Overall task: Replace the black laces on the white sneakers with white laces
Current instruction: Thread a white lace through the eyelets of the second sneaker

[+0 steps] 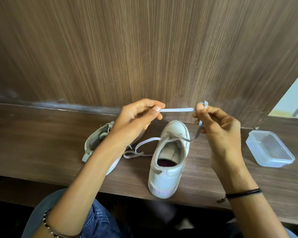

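Sneakers, 2: upright sneaker, tipped sneaker. Lace ×1, box ×1. Wood desk, panel behind. Left hand and right hand each pinch lace.

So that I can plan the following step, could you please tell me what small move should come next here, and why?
Probably lower the left hand and feed the tip of the flat white lace into the next free eyelet of the upright white sneaker. The lace is stretched from that hand to the right hand, and only the eyelets nearest the toe look threaded.
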A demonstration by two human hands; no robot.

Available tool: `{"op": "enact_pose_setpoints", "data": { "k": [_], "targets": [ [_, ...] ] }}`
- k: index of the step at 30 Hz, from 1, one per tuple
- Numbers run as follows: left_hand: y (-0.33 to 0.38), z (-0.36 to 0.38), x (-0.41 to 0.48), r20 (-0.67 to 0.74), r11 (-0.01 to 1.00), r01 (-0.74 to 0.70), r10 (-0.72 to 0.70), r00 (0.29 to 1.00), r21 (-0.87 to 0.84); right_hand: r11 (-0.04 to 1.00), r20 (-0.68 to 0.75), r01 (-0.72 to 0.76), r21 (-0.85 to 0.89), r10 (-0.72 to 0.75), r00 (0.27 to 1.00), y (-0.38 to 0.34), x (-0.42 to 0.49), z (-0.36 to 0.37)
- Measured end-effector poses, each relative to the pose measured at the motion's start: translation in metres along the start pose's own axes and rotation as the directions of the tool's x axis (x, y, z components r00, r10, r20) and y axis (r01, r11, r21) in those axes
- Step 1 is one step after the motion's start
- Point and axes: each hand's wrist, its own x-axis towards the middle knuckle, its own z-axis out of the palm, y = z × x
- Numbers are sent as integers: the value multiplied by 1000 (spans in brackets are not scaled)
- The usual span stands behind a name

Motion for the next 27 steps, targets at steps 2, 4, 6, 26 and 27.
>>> {"op": "enact_pose_setpoints", "data": {
  "k": [2,4,6,26,27],
  "targets": [
    [-3,-5,1,-71,997,17,-22,997,-71,1000,-66,-20,-15,19,998,6,3,-4],
    [-4,-7,2,-133,977,50,-79,988,-207,998,-97,-51,-39,47,994,10,4,-6],
    [0,-5,2,-140,919,78,-142,980,-388,992,-107,-84,-94,73,992,13,4,-6],
    [-4,17,-11,199,999,19,-27,980,41,638,332,31,-769,357,873,-16,-16,-24],
    [-9,20,-13,210,994,8,-31,977,107,642,321,16,-767,362,875,-16,-14,-26]
  ]
}}
